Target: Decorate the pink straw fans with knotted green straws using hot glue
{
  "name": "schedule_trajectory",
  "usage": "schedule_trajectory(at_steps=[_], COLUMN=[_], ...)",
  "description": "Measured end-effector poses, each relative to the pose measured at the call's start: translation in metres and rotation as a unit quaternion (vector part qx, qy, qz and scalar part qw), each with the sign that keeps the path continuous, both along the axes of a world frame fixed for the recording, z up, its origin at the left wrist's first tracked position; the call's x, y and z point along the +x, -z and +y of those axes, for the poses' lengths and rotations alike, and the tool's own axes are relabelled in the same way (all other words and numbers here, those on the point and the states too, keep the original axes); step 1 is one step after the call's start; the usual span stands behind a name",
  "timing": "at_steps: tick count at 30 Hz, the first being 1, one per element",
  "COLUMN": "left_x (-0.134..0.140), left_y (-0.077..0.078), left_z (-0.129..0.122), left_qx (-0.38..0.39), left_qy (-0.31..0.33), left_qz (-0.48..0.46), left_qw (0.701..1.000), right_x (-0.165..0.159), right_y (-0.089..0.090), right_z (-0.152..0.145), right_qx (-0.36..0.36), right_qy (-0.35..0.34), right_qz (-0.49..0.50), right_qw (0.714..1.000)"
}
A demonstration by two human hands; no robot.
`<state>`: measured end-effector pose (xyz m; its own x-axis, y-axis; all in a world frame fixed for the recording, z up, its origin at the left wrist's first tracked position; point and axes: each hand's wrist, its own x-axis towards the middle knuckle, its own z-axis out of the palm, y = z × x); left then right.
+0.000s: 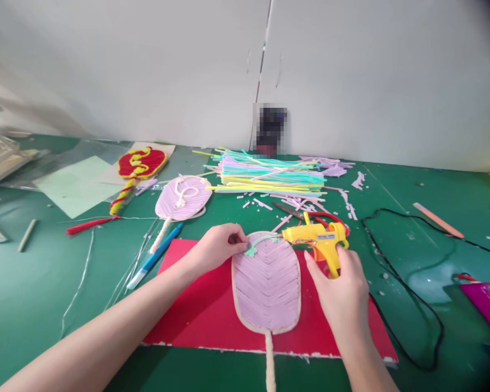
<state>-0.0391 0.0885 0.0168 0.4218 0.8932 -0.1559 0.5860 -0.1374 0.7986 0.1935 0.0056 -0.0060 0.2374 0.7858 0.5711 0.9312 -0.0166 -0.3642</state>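
Chevron-ribbed lilac oval fan (pixel 266 288) on smooth red board (pixel 200 318)

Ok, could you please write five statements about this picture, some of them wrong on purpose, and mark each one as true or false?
1. The right hand holds a yellow glue gun. True.
2. The bundle of coloured strips lies beyond the red board. True.
3. The left hand is on the bundle of coloured strips. False: the left hand has its fingertips at a mint-green piece.
4. The purple fan between the hands lies over the red board. True.
5. The red-and-yellow fan lies at the picture's right edge. False: the red-and-yellow fan lies left of the bundle.
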Motion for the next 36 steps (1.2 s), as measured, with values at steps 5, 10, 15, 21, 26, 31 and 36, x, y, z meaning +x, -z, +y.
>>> schedule_trajectory(at_steps=[5,10,15,21,26,31,36], left_x=[-0.002,-0.002,-0.001,0.000,-0.001,0.001,0.001], left_y=[0.003,0.006,0.006,0.004,0.008,0.012,0.012], left_z=[0.001,0.002,0.002,0.001,0.003,0.002,0.003], left_qx=[-0.017,-0.016,-0.017,-0.003,-0.013,0.006,-0.019], left_qy=[0.010,0.000,0.010,0.007,-0.027,-0.061,-0.060], left_qz=[-0.022,-0.024,-0.027,-0.028,-0.019,-0.008,-0.020], left_qw=[1.000,1.000,0.999,1.000,0.999,0.998,0.998], right_x=[0.004,0.010,0.008,0.005,0.007,0.006,0.005], right_y=[0.003,0.003,0.001,-0.001,0.001,0.003,0.001], right_z=[0.000,0.000,0.001,0.001,0.002,0.002,0.002], right_qx=[0.007,0.000,-0.020,-0.032,-0.032,-0.032,-0.035], right_qy=[-0.011,0.012,0.025,0.029,0.033,0.046,0.049], right_qz=[-0.020,-0.001,0.017,0.031,0.032,0.027,0.026], right_qw=[1.000,1.000,0.999,0.999,0.998,0.998,0.998])
